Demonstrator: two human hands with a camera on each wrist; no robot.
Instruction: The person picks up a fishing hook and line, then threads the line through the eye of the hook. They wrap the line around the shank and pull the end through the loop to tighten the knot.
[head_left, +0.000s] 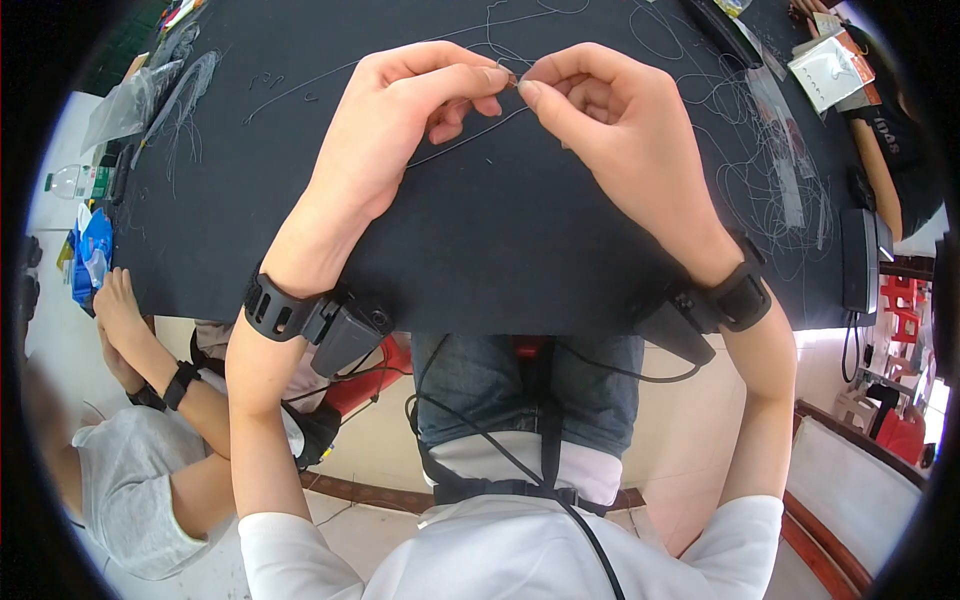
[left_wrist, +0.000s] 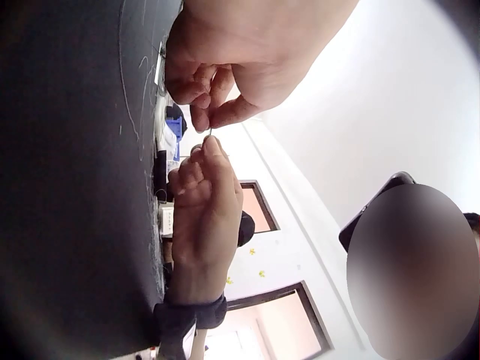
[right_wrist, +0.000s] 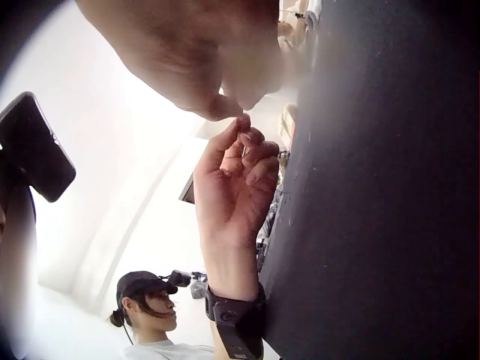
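Over the dark table, my left hand (head_left: 385, 125) and right hand (head_left: 635, 135) meet fingertip to fingertip. Between them is a small, thin brownish piece (head_left: 512, 80), pinched by thumb and forefinger on both sides; its kind cannot be told. The left wrist view shows it as a fine sliver (left_wrist: 211, 133) joining the two pinches. My other fingers curl loosely inward. A thin grey cord (head_left: 455, 147) crosses the tabletop beneath the hands, and more thin line (head_left: 330, 75) loops behind them. Small bent hooks (head_left: 266, 79) lie left of my left hand.
Tangled thin line (head_left: 770, 170) with clear plastic strips spreads over the table's right side. Plastic bags (head_left: 140, 110) and another bundle of strands (head_left: 185, 95) lie at the left. A black box (head_left: 860, 260) sits at the right edge. Other people sit on both sides.
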